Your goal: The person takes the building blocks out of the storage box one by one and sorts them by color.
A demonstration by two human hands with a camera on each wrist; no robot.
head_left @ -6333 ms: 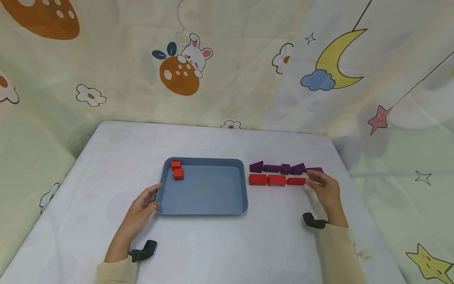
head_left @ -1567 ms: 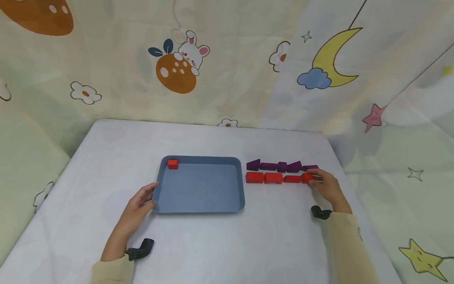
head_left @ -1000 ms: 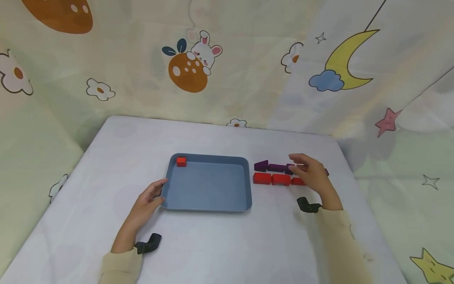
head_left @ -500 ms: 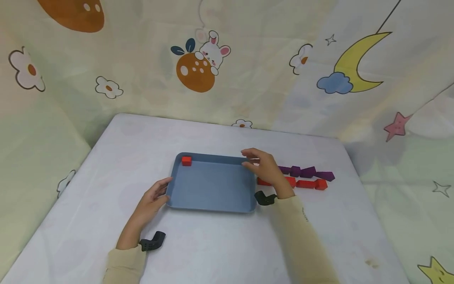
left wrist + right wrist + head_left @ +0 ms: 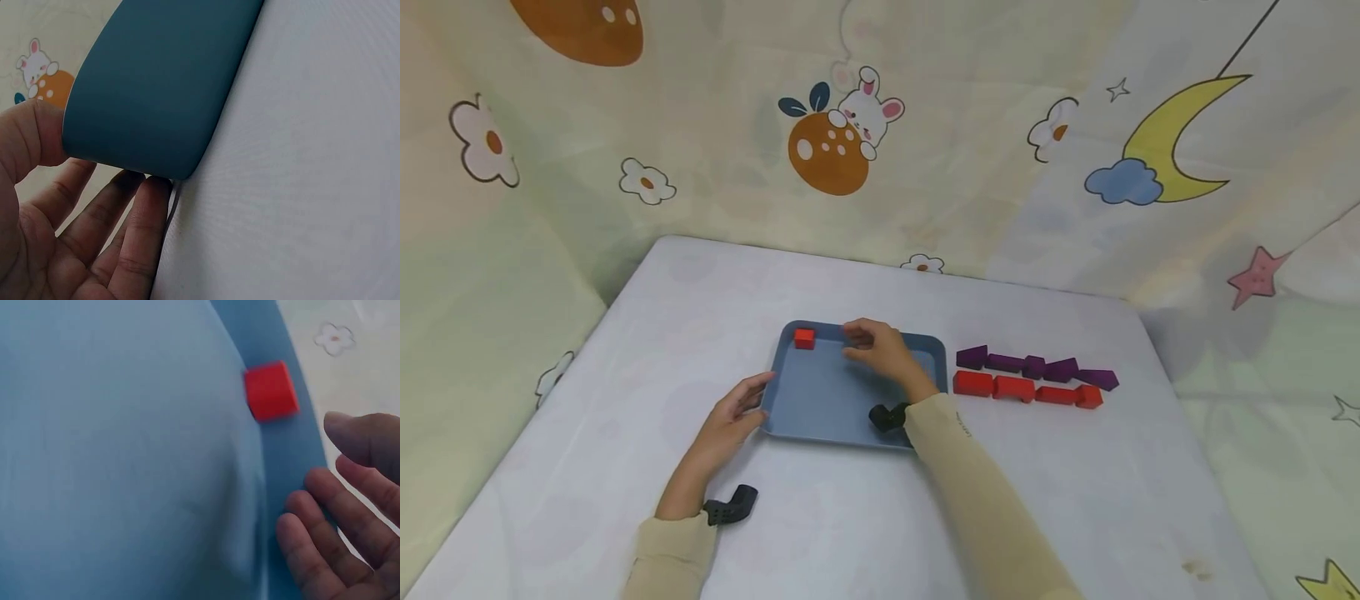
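My left hand point(image 5: 718, 431) steadies the near left side of a blue tray point(image 5: 816, 404). In the left wrist view its thumb and fingertips touch the outside of the tray wall point(image 5: 150, 94), fingers loosely extended. One red cube-like block point(image 5: 804, 339) sits in the tray's far left corner. Over the tray, to the right of that block, hovers my right hand point(image 5: 886, 352) with nothing in it. The right wrist view shows its fingers spread and relaxed, apart from the red block point(image 5: 270, 390).
To the right of the tray lie two rows of blocks on the white-covered table point(image 5: 820, 517): several purple blocks point(image 5: 1033, 367) behind, several red blocks point(image 5: 1013, 388) in front. A patterned cloth point(image 5: 715, 108) hangs behind the table.
Of two red blocks in the tray, one has come to the right end of the red row. My right hand let it go there and has moved left over the tray. The left hand stays put.
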